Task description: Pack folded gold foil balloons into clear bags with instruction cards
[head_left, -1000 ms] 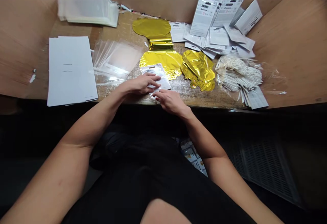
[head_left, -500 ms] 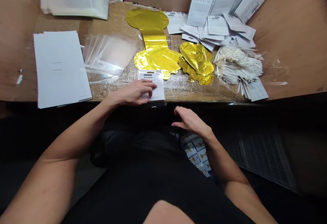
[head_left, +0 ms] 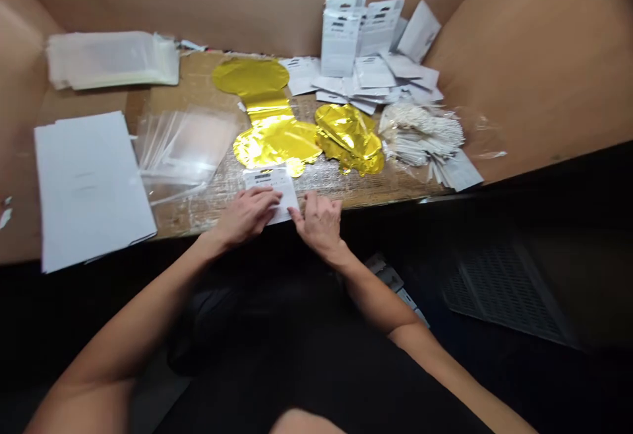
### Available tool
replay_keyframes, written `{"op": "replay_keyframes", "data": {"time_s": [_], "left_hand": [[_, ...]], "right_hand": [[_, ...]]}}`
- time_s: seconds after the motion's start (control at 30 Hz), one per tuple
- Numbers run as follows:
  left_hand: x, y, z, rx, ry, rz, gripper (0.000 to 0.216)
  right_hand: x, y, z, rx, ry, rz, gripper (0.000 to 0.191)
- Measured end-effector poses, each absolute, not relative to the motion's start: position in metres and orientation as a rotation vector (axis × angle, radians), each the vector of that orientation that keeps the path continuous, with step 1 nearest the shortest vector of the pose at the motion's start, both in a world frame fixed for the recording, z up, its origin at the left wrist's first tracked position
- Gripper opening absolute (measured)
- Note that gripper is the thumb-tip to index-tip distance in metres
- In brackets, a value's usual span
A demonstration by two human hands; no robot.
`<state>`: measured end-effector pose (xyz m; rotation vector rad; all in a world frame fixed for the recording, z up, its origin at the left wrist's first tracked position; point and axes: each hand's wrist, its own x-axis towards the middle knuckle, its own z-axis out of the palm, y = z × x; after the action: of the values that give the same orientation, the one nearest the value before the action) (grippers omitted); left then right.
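A white printed packet [head_left: 283, 200] with a hang hole lies at the table's front edge. My left hand [head_left: 250, 213] rests on its left part, fingers bent and pressing it down. My right hand [head_left: 320, 223] is at its right edge, the thumb touching or very close to the packet, the other fingers bent and apart from the thumb. Just behind the packet lies an unfolded gold foil balloon [head_left: 277, 140], flat and shiny. A pile of folded gold foil balloons [head_left: 350, 137] sits to its right.
White paper sheets [head_left: 91, 190] are stacked at the left, beside fanned clear plastic sleeves [head_left: 190, 140]. More clear bags [head_left: 116, 59] lie behind. Finished-looking white packets [head_left: 341, 45] heap up at the back right, near a bundle of white paper straws [head_left: 425, 132]. Cardboard walls [head_left: 534, 71] enclose the table.
My right hand has come up from below the table edge to the packet's right side. My left hand stays on the packet. The view has shifted.
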<state>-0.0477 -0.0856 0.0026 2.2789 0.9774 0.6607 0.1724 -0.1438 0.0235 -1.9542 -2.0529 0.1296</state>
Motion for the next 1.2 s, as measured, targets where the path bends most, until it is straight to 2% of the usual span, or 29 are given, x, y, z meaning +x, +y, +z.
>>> {"op": "replay_keyframes", "data": {"time_s": [0.17,0.27,0.33,0.4,0.5,0.57,0.63,0.8,1.0,1.07,1.2], "left_hand": [[-0.055,-0.094,-0.006,2.299,0.978,0.810,0.025],[-0.059,-0.098,-0.005,2.252,1.002,1.086,0.027],[-0.062,-0.100,-0.003,2.142,1.135,1.317,0.025],[-0.064,-0.101,-0.002,2.007,1.293,1.420,0.022],[-0.066,-0.101,-0.002,1.850,1.386,1.415,0.021],[-0.066,-0.100,-0.003,1.791,1.385,1.409,0.020],[-0.066,-0.100,-0.003,1.773,1.378,1.381,0.018],[-0.067,-0.102,0.000,1.896,1.413,1.217,0.020],[-0.067,-0.105,-0.001,1.981,1.375,1.219,0.019],[-0.066,-0.105,-0.002,2.002,1.387,1.224,0.019],[-0.064,-0.105,-0.001,2.081,1.375,1.186,0.019]], "right_hand": [[0.154,-0.152,0.017,-1.775,-1.909,0.469,0.046],[0.162,-0.135,0.026,-1.487,-1.830,0.571,0.032],[0.191,-0.103,0.056,-1.439,-1.770,0.431,0.021],[0.241,-0.056,0.105,-1.574,-1.613,0.205,0.018],[0.323,0.024,0.177,-1.844,-1.387,-0.010,0.026],[0.352,0.066,0.197,-2.136,-1.462,-0.154,0.028],[0.352,0.091,0.190,-2.196,-1.645,-0.052,0.028],[0.300,0.095,0.118,-2.157,-2.114,0.279,0.034],[0.303,0.058,0.069,-2.104,-2.340,0.074,0.033],[0.311,0.050,0.062,-2.088,-2.351,-0.002,0.028],[0.317,0.037,0.059,-2.031,-2.312,-0.136,0.035]]}}
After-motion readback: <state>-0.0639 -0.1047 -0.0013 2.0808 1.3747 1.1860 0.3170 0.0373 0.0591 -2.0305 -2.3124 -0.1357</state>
